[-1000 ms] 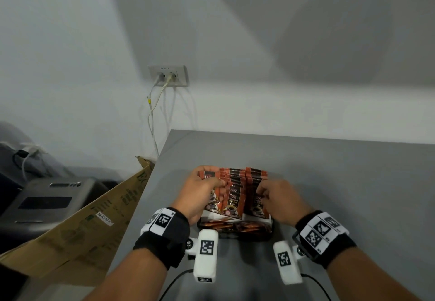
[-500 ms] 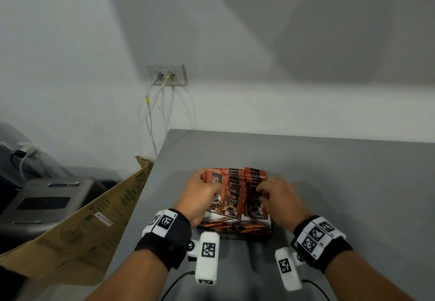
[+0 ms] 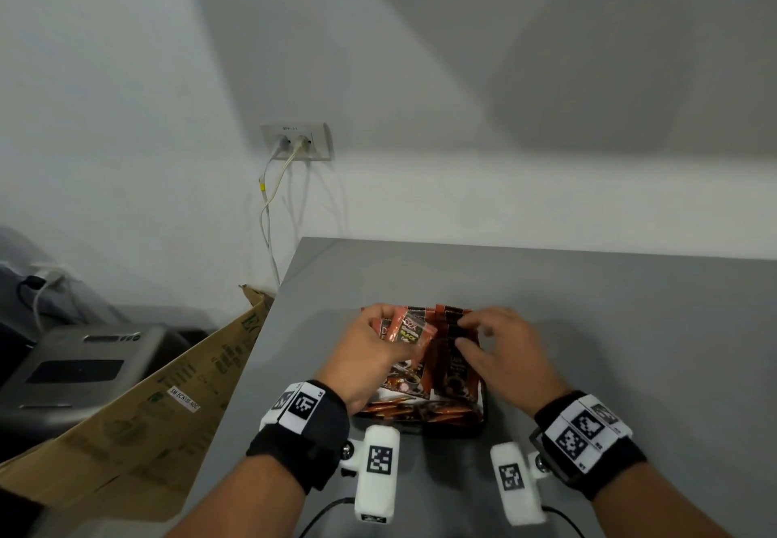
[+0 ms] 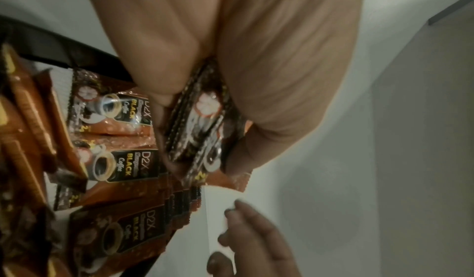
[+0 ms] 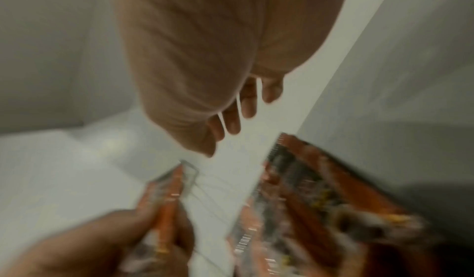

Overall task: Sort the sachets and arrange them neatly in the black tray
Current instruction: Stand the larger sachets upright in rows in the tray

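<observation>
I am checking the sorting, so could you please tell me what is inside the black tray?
The black tray holds overlapping rows of D2X black coffee sachets and orange sachets along its near edge. Both hands cover parts, so its floor and any lower layers stay hidden.

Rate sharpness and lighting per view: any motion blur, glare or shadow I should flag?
Head view: sharp, wide-angle bending, big soft shadows on the wall. Left wrist view: dim, palm close and soft, yet print on the sachets reads, with small glints on the foil; left hand grips some. Right wrist view: heavy motion blur, sachets smeared, right hand soft.
</observation>
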Demonstrator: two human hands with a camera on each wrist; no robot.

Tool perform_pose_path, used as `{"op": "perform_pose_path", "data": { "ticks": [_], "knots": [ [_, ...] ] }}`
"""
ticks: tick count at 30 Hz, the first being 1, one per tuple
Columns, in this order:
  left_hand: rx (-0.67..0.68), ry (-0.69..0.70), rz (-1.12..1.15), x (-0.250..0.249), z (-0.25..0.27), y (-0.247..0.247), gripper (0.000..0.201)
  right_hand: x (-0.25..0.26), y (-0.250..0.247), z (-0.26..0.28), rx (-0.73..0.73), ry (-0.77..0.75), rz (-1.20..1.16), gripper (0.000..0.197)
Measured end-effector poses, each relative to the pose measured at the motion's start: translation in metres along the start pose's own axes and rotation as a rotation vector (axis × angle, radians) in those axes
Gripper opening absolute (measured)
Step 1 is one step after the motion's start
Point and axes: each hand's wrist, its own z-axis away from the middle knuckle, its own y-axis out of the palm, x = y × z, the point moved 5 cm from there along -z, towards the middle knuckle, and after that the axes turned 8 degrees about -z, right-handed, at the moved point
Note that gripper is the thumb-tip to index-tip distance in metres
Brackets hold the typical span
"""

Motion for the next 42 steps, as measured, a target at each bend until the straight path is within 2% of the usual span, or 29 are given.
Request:
{"op": "perform_pose_path", "data": {
  "ticks": [2, 4, 6, 8, 11, 15, 21, 27, 31, 34, 37, 39, 42],
  "knots": [
    [0.048, 0.043, -0.002, -0.009, 0.001, 0.009, 0.047, 0.025, -0.004, -0.003, 0.078, 0.071, -0.244, 0.026],
    [0.078, 0.087, -0.036, -0.016, 0.002, 0.017, 0.048, 0.043, -0.002, -0.006, 0.187, 0.068, -0.278, 0.027],
    [0.064, 0.058, -0.006, -0.016, 0.002, 0.016, 0.048, 0.046, -0.009, -0.010, 0.155, 0.072, -0.253, 0.023],
    [-0.008, 0.002, 0.056, -0.014, 0.001, 0.005, 0.042, 0.036, -0.020, -0.014, 0.093, 0.112, -0.241, 0.023],
    [-0.108, -0.072, 0.173, -0.007, -0.001, -0.015, 0.036, 0.018, -0.016, -0.009, 0.186, 0.136, -0.005, 0.025],
    [-0.098, -0.124, 0.238, -0.001, 0.000, -0.024, 0.043, -0.002, 0.016, 0.001, 0.327, 0.123, 0.212, 0.028],
    [-0.119, -0.122, 0.138, 0.009, 0.001, -0.028, 0.039, -0.009, 0.032, 0.007, 0.328, 0.069, 0.393, 0.033],
    [-0.128, -0.072, -0.007, 0.009, 0.003, -0.030, 0.047, -0.007, 0.033, 0.010, 0.301, -0.057, 0.472, 0.038],
    [-0.137, -0.040, -0.052, 0.009, 0.003, -0.027, 0.048, -0.007, 0.026, 0.011, 0.212, -0.032, 0.351, 0.040],
    [-0.050, 0.004, -0.021, 0.002, 0.005, -0.019, 0.048, 0.015, 0.014, 0.003, 0.129, 0.027, 0.038, 0.036],
    [0.010, 0.033, -0.006, -0.007, 0.006, -0.007, 0.050, 0.049, 0.016, -0.008, 0.230, 0.091, -0.235, 0.023],
    [0.012, 0.038, -0.007, -0.011, 0.006, -0.004, 0.049, 0.061, 0.016, -0.017, 0.215, 0.073, -0.243, 0.016],
    [-0.066, -0.010, 0.066, -0.007, 0.006, -0.018, 0.038, 0.058, 0.011, -0.029, 0.161, 0.088, -0.153, 0.019]
  ]
}}
